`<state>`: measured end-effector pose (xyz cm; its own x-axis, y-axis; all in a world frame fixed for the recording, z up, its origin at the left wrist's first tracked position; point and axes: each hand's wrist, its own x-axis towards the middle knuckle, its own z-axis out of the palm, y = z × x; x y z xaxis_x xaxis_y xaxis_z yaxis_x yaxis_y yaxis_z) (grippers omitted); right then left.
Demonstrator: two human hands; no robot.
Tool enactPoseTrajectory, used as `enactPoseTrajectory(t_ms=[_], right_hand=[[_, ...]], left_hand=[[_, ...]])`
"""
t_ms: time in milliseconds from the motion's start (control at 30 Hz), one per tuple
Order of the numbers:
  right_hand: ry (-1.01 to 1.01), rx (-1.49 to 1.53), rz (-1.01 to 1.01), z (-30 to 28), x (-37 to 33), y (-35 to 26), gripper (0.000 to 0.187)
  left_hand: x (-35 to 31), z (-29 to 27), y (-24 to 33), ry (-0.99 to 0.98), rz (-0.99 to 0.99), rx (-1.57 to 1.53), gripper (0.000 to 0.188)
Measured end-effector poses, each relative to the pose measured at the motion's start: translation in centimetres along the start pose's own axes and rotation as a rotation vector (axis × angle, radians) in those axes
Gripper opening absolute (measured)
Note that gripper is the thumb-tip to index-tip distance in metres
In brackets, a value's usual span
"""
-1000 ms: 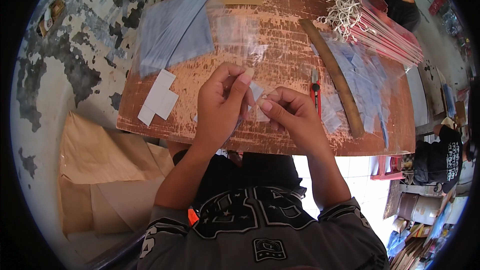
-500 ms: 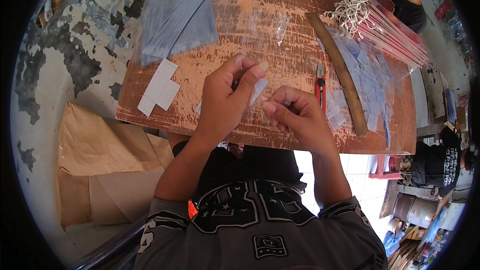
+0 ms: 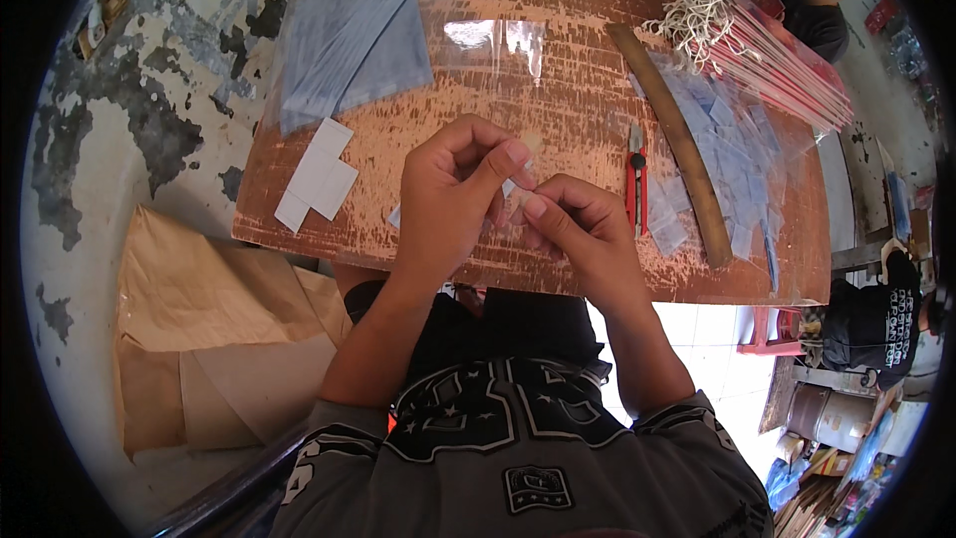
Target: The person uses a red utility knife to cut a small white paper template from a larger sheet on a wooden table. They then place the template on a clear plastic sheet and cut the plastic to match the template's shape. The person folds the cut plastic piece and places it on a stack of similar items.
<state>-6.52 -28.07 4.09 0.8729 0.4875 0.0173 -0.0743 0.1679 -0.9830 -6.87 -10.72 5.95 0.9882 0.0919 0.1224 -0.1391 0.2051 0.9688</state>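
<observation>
Over the near middle of the worn brown table, my left hand [image 3: 448,194] and my right hand [image 3: 588,229] are close together, fingertips almost touching. Both pinch a small piece of clear plastic [image 3: 514,203] between thumb and fingers; its outline is mostly hidden by the fingers. To the right of my right hand lies a red utility knife [image 3: 637,184] with its blade end pointing away. White card pieces [image 3: 321,175] lie left of my left hand. Another pale edge peeks out beside the left wrist, too covered to identify.
A brown flat strip [image 3: 677,144] lies right of the knife, beside scattered clear plastic pieces [image 3: 742,134]. A stack of clear plastic sheets [image 3: 368,45] is at far left. Red-and-white sticks with white strings [image 3: 767,65] lie far right. Brown paper [image 3: 199,289] stands left of the table.
My right hand has moved left and slightly up, closing the gap to my left hand. Glare now shows on clear plastic at the far middle of the table.
</observation>
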Motion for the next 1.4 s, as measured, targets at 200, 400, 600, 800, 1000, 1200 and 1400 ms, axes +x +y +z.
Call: enactPoseTrajectory(t_ms=[200,400,600,800,1000,1200,1400], right_hand=[[-0.095,-0.037,0.068,1.4,-2.4,0.5,0.018],[-0.044,-0.391,0.158,-6.3,-4.1,-1.4,0.020],[1.071,-1.301,-0.250,-13.2,-3.8,-4.2,0.040],[0.617,-0.572,-0.388,-8.6,-2.8,-2.6,0.043],[0.142,-0.376,-0.156,-2.8,-1.2,-0.8,0.037],[0.054,-0.303,0.018,-2.6,-0.3,0.0,0.013],[0.140,-0.330,-0.005,-3.9,1.4,-0.6,0.012]], left_hand=[[1.1,-2.5,0.4,0.388,0.298,-0.103,0.011],[1.6,-4.9,1.2,0.197,0.069,0.032,0.017],[1.0,-5.1,0.3,0.131,-0.003,0.089,0.016],[0.6,-5.2,0.6,-0.036,-0.099,0.240,0.013],[-1.9,-6.2,-0.3,-0.332,-0.196,0.368,0.011],[-3.8,-6.6,-0.1,-0.310,-0.293,0.382,0.012],[-5.2,-9.7,0.0,-0.084,-0.298,0.388,0.010]])
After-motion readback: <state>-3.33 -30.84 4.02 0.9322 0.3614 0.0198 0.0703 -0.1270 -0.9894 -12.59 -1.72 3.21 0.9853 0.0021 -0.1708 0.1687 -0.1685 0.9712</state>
